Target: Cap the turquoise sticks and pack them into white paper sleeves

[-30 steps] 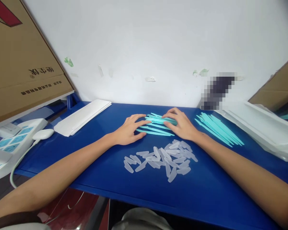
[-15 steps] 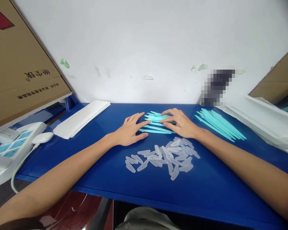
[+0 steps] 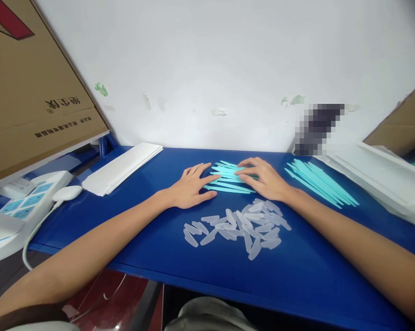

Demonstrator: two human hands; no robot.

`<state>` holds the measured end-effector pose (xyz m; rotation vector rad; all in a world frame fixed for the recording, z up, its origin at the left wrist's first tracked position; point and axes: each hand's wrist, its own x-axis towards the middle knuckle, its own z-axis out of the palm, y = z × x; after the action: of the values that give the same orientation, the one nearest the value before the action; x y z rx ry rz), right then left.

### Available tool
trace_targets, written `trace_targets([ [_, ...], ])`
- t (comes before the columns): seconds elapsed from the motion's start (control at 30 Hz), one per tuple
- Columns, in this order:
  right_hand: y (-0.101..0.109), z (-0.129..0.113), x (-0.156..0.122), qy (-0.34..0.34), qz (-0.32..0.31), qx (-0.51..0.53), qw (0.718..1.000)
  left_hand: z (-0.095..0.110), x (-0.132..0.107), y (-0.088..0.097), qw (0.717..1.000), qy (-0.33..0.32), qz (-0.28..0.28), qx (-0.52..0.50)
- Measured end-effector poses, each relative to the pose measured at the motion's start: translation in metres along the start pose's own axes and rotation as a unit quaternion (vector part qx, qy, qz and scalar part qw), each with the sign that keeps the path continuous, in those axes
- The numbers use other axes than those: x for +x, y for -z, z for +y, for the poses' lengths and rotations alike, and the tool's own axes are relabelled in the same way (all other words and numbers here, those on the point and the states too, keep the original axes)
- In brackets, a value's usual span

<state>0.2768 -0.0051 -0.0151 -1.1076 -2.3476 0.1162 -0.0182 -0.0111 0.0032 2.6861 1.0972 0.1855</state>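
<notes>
A loose pile of slim turquoise sticks [image 3: 230,179], shaped like eyebrow razors, lies on the blue table between my hands. My left hand [image 3: 193,187] rests flat at the pile's left end, fingers spread, index fingertip touching the sticks. Over the right end my right hand [image 3: 262,177] is bent, thumb and fingers apart, tips on the sticks; its palm side is hidden. Neither hand grips anything that I can see. Nearer to me lie several translucent blade-shaped covers [image 3: 228,217], scattered in a heap.
A second turquoise bundle [image 3: 319,181] lies right of my right hand, beside a white tray [image 3: 383,179]. Folded white sheets [image 3: 123,168] lie at the left, near a power strip [image 3: 31,202] with a white charger [image 3: 67,193]. Behind stands a white wall [image 3: 207,69]; a cardboard box [image 3: 31,87] rises at left.
The view has shifted slightly, so everything sits a little further right. Both hands stay at the two ends of the turquoise pile, with hardly any change in pose.
</notes>
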Motion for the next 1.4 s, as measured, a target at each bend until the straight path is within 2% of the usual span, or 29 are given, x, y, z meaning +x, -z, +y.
trace_targets([
  [0.13, 0.0005, -0.001, -0.0002, 0.0, -0.018, 0.009, 1.0, 0.0011, -0.0001, 0.0003, 1.0, 0.002, 0.005, 0.0],
  [0.87, 0.0003, -0.0023, 0.0002, -0.021, -0.034, -0.011, 0.999, -0.0014, 0.0001, -0.002, 1.0, -0.004, 0.024, 0.008],
  [1.1, 0.0014, -0.002, -0.0007, 0.004, -0.047, -0.006, 0.999, 0.0002, -0.0012, -0.0022, 0.998, -0.023, 0.051, -0.001],
  [1.4, 0.0012, -0.0028, 0.0002, -0.02, -0.043, -0.017, 0.999, -0.0012, 0.0009, -0.0016, 1.0, 0.03, -0.001, 0.003],
])
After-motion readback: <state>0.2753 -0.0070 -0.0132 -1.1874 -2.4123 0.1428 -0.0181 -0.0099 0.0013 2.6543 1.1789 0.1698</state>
